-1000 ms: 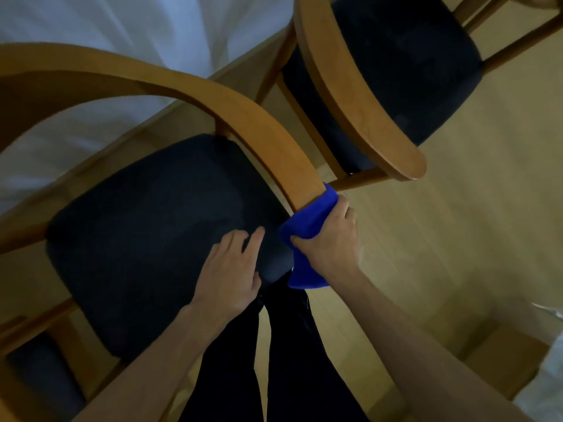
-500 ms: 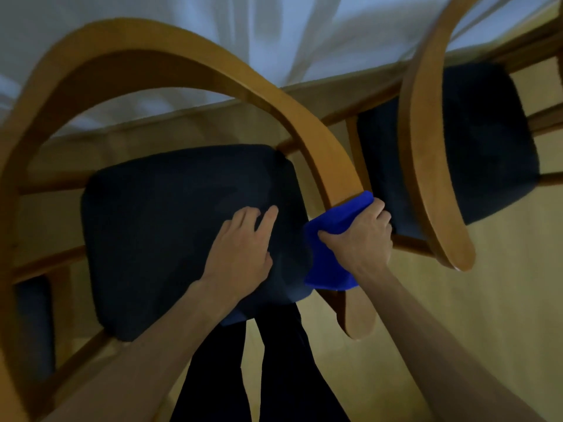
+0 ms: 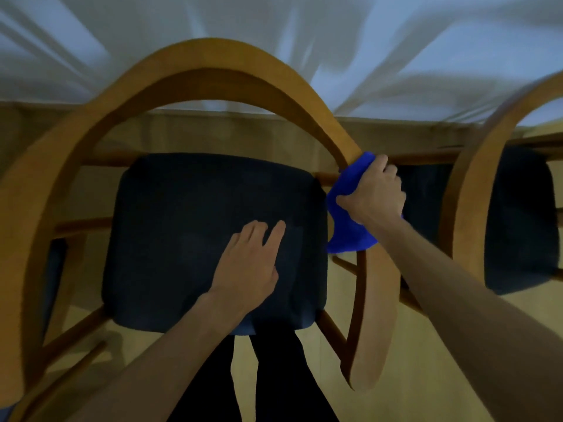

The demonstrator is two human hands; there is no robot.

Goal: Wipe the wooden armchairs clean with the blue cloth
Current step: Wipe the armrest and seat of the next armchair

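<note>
The floor (image 3: 426, 376) was pale wood-look boarding, smooth and matte in dim light, and beyond both hands a white cloth (image 3: 274, 32) hung in soft folds down to a wooden edge. Under the left hand (image 3: 248, 266) lay the dark, finely woven seat cushion (image 3: 189, 226) of the near wooden armchair (image 3: 213, 60), a rounded square pad; the hand rested flat on it, fingers straight and slightly spread. The chair's frame was a broad, smooth, honey-coloured band bent into one continuous arch around the seat. The right hand (image 3: 373, 193) gripped the blue cloth (image 3: 347, 229), fingers curled round it and pressing it against the arch's right limb, the plush cloth bunched and hanging below the wrist. Just right of that hand stood a second armchair (image 3: 466, 190) of the same curved wood and dark padding, blurred.
</note>
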